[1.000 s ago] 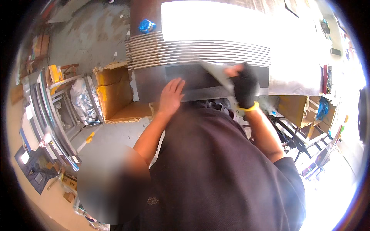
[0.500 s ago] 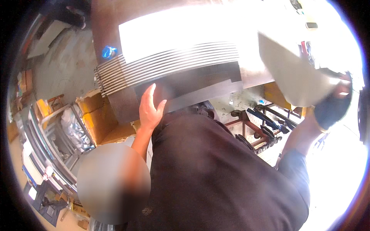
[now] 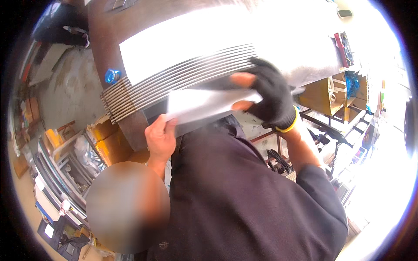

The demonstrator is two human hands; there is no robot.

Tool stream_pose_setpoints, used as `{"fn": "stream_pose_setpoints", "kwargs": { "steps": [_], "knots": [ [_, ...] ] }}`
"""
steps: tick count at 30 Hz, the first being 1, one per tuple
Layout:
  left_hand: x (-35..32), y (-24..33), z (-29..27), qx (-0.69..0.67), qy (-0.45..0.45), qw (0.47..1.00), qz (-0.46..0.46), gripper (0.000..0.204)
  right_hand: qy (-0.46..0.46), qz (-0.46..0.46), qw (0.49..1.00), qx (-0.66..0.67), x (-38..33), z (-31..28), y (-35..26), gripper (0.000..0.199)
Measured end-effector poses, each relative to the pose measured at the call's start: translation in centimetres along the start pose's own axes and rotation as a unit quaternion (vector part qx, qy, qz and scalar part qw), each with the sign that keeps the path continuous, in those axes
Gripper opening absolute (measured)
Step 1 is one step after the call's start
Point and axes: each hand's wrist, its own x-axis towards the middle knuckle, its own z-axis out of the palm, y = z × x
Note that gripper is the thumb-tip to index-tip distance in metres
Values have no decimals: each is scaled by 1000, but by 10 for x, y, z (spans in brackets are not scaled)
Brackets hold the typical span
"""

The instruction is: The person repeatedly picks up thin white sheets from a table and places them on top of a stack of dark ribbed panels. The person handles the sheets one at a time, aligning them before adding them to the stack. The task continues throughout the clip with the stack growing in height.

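Sheet (image 3: 200, 104), thin and pale, spans the space between the person's two hands, above the near edge of the bench (image 3: 102, 43) and right in front of the dark shirt (image 3: 244, 174). Its lower left corner lies at the fingertips of the bare left hand (image 3: 161, 138), whose thumb and forefinger are brought together on it. From there it runs rightward and slightly up to the right hand (image 3: 271, 95), in a black glove with a yellow cuff (image 3: 291, 120) and bare fingertips. Thumb and forefinger of that hand stand apart, the sheet's right part passing between them; blur hides whether the other fingers grip it, so I cannot tell.

Just beyond the sheet, a row of slim metal rods (image 3: 174, 82) lies side by side across the bench, with a bright white panel (image 3: 174, 43) past them. A blue roundish item (image 3: 112, 76) sits near the rods' left ends. An open cardboard box (image 3: 111, 145) stands below the bench's left end, and another carton (image 3: 317, 94) is beyond the right hand.
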Motion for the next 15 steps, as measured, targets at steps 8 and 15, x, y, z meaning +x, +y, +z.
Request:
{"fn": "stream_pose_setpoints", "kwargs": {
  "steps": [8, 15],
  "knots": [
    [-12, -63, -4, -26, 78, 991, -102, 26, 271, 599, 747, 97, -206, 63, 191, 54],
    [-16, -79, -2, -62, 74, 986, -136, 29, 60, 554, 826, -91, -212, 104, 239, 55]
  ]
}}
